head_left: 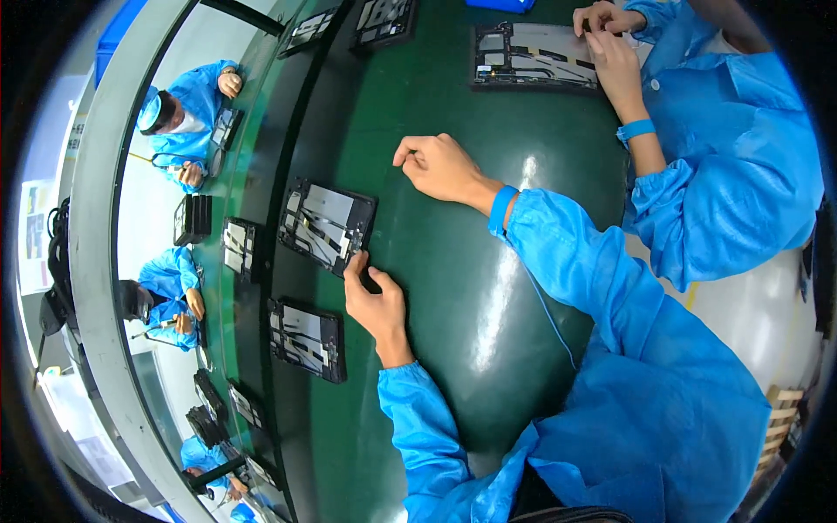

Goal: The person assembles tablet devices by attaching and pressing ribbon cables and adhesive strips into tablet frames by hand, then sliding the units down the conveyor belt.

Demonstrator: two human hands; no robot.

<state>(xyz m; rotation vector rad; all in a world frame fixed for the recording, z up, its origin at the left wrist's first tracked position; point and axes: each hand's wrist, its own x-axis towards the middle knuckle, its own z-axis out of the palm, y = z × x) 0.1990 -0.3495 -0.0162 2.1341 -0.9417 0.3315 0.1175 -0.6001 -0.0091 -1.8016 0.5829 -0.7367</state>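
An opened flat electronic device like a tablet (331, 212), with grey battery panels and dark ribbon cables showing, lies on the dark belt strip to my left. My left hand (377, 305) is at its near right corner; the index fingertip meets or nearly meets the edge, the thumb is held apart, and no object shows between them. Over the green table, right of the device, my right hand (443, 167) hangs with fingers curled in against the thumb. Whatever it pinches, if anything, is hidden. A blue wrist strap (501, 209) with a thin cord circles that wrist.
A similar opened device (307, 340) lies nearer on the strip, and more sit farther along. At upper right a co-worker's hands (613, 57) work over another opened device (540, 63). Beyond a grey metal frame (91, 218), several people in blue sit across the line.
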